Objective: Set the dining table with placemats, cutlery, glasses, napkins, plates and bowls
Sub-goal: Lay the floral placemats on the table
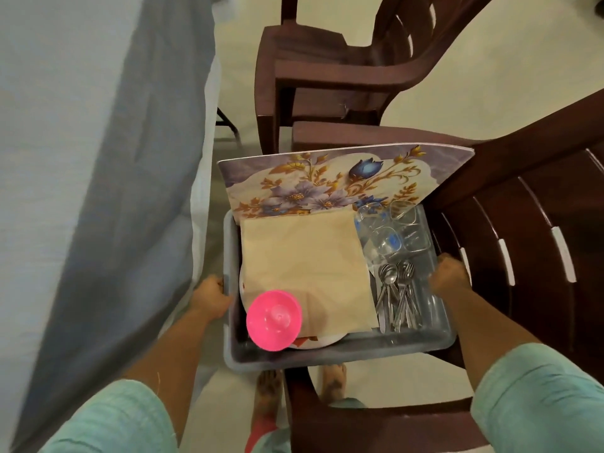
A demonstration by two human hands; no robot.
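Both hands grip a grey rectangular plastic tub [327,353], which rests on or just above the seat of a dark brown plastic chair [510,230]. Left hand [211,297] is curled round the tub's left rim. Right hand [449,276] is at the right rim, its fingers [441,271] bunched in a fist over the edge; whether they close fully under the rim cannot be told.

Contents, relative to the tub:
- floral laminated placemats [330,181] stand tilted against its far wall and project well above it;
- folded beige napkins [304,266] lie in the middle, over white plates [313,342] showing at the near edge;
- clear glasses and bowls [389,237] are in the far right corner;
- steel spoons and forks [397,295] lie loose along the right side;
- a bottle with a pink round cap [274,320] stands at the near left.

A surface draped in pale blue cloth [98,158] lies left of the tub.

Judgement: the step is carrying the tub to that surface; nothing is laid yet. Keep the tub level, since the glassware and loose cutlery could slide together. Lift evenly from both rims, and mind the tall placemats tipping out.
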